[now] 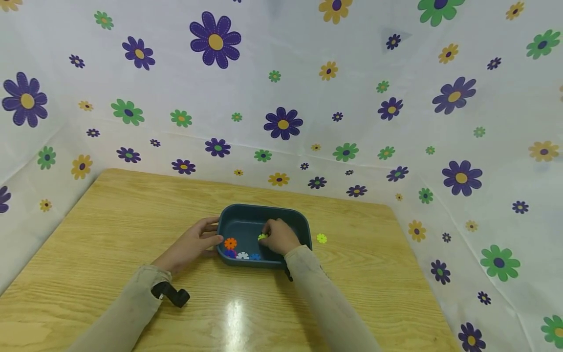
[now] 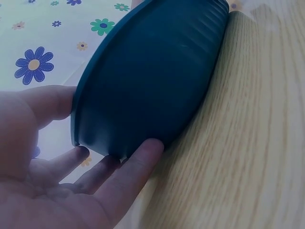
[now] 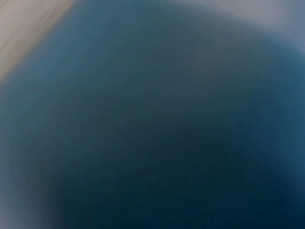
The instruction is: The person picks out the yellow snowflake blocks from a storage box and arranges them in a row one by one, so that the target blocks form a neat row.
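A dark teal plastic basin (image 1: 264, 209) stands on the wooden table. My left hand (image 1: 191, 244) holds its left end; in the left wrist view the thumb is at the rim and the fingers (image 2: 138, 167) lie against the outer wall. Inside the basin, my right hand (image 1: 281, 238) pinches a yellow-green snowflake disc (image 1: 262, 236). Along the basin's near left side lie an orange disc (image 1: 230, 243), a dark blue disc (image 1: 229, 253), a white disc (image 1: 243, 255) and a blue disc (image 1: 255, 256). The right wrist view shows only the blurred basin wall (image 3: 143, 95).
Another yellow-green disc (image 1: 321, 238) lies on the table just right of the basin. The wooden tabletop (image 1: 132, 210) extends around it. A white cloth with printed flowers (image 1: 246, 93) hangs behind and along both sides. A black wrist strap (image 1: 171, 293) sits on the left sleeve.
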The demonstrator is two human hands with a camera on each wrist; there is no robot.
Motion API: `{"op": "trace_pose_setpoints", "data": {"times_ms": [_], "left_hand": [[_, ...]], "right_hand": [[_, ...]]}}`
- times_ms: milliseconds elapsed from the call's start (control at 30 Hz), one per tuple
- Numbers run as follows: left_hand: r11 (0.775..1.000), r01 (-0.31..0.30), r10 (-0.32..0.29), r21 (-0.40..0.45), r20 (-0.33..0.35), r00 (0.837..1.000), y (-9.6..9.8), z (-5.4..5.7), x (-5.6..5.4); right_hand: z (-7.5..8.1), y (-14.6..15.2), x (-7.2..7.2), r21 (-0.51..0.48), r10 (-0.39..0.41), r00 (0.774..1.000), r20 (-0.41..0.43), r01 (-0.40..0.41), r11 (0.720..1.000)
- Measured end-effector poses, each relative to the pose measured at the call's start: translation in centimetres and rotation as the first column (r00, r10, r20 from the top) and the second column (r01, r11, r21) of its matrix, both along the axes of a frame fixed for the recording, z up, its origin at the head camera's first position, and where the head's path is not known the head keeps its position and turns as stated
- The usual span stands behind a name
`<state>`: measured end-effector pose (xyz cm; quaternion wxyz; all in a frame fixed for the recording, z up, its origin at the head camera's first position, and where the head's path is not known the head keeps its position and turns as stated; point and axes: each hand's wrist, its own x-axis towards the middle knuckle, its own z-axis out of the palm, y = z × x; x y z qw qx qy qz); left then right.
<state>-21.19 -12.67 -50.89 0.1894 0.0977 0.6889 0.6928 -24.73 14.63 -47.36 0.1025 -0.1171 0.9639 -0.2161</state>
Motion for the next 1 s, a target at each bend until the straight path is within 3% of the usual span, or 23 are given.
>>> {"op": "trace_pose_setpoints", "data": {"times_ms": [367, 567, 667, 900, 1000], "left_hand": [[1.000, -0.018, 0.018, -0.013, 0.006, 1.000, 0.3, 0.0, 0.2], [1.000, -0.023, 0.023, -0.016, 0.010, 1.000, 0.3, -0.1, 0.2], [1.000, -0.024, 0.024, -0.010, 0.010, 1.000, 0.2, -0.1, 0.2], [1.000, -0.025, 0.026, -0.016, 0.012, 1.000, 0.2, 0.0, 0.2], [1.000, -0.026, 0.026, -0.010, 0.008, 1.000, 0.1, 0.0, 0.1]], "right_hand": [[0.3, 0.0, 0.4, -0.264, 0.028, 0.992, 0.125, 0.006, 0.965], [2.0, 1.3, 0.8, -0.347, 0.015, 0.992, 0.122, 0.029, 0.938], [3.1, 2.8, 0.7, -0.402, -0.010, 0.994, 0.112, 0.055, 0.914], [4.7, 8.8, 0.2, -0.548, -0.076, 0.991, 0.109, 0.123, 0.828], [5.0, 11.7, -0.1, -0.550, -0.127, 0.983, 0.129, 0.178, 0.816]]}}
